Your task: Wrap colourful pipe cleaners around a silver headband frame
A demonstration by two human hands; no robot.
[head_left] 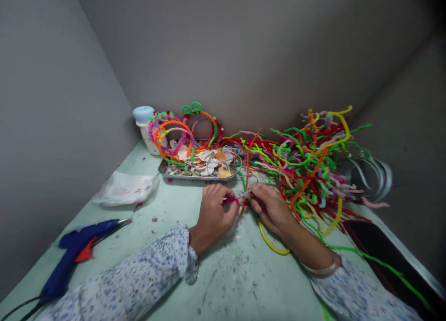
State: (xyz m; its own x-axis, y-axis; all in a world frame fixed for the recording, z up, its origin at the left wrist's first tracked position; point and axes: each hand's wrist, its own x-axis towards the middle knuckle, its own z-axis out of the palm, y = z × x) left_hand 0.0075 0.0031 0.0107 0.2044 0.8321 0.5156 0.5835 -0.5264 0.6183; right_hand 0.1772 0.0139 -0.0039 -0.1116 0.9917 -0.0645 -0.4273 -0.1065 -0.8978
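Observation:
Just in front of the metal tray, my hands meet over the table. My left hand (216,210) is closed in a pinch on a short magenta pipe cleaner (229,200). Opposite it, my right hand (272,209) pinches a thin grey strip (245,193), which looks like the end of a headband. The magenta piece touches the strip between my fingertips; whether it is wound around it, I cannot tell. An orange pipe cleaner (247,158) stands up behind the fingers. A yellow pipe cleaner (270,244) curves on the table under my right wrist.
Shells and small stones fill the metal tray (195,177), with pipe-cleaner-wrapped headbands (212,121) behind. A tangled pipe cleaner heap (306,158) lies right, near grey hoops (383,177) and a dark flat object (383,260). Left are a glue gun (75,251), plastic bag (125,188) and white bottle (148,133).

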